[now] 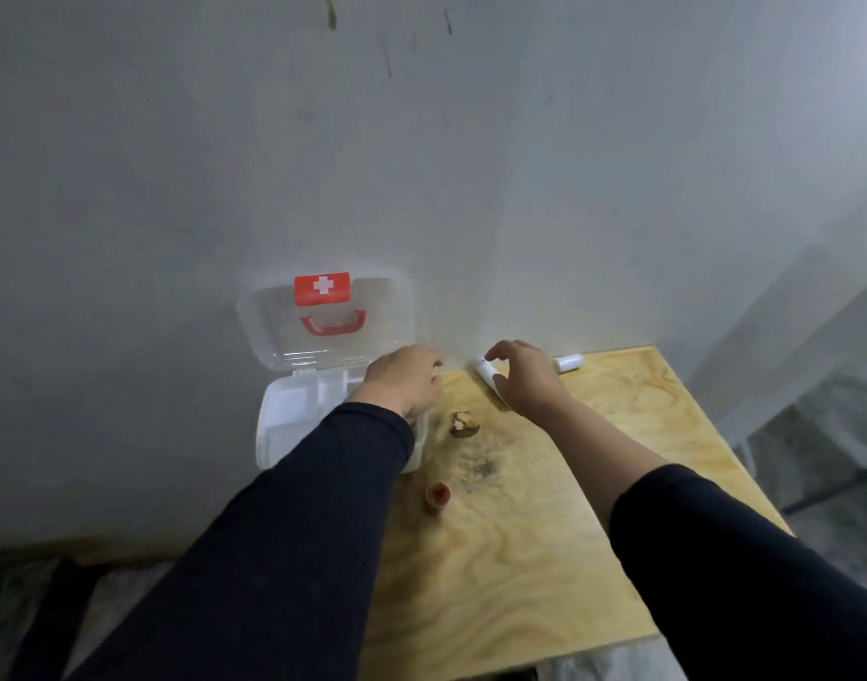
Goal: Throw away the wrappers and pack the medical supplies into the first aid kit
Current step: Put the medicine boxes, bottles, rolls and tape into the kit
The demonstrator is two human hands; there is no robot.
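The clear first aid kit (pixel 279 415) stands open at the left end of the wooden table, its lid (pixel 323 326) with a red cross label and red handle leaning back against the wall. My left hand (pixel 404 380) rests over the kit's right rim, fingers curled; whether it holds anything is hidden. My right hand (pixel 524 376) hovers with fingers spread over a white tube (pixel 485 368) lying near the wall, not closed on it. A second small white tube (pixel 568 362) lies further right by the wall.
A crumpled brown wrapper (pixel 463 424) lies just right of the kit. A small red cap or bottle (pixel 437 494) stands in front of it. The plywood table (pixel 544 557) has a dark stain mid-surface. The wall rises directly behind.
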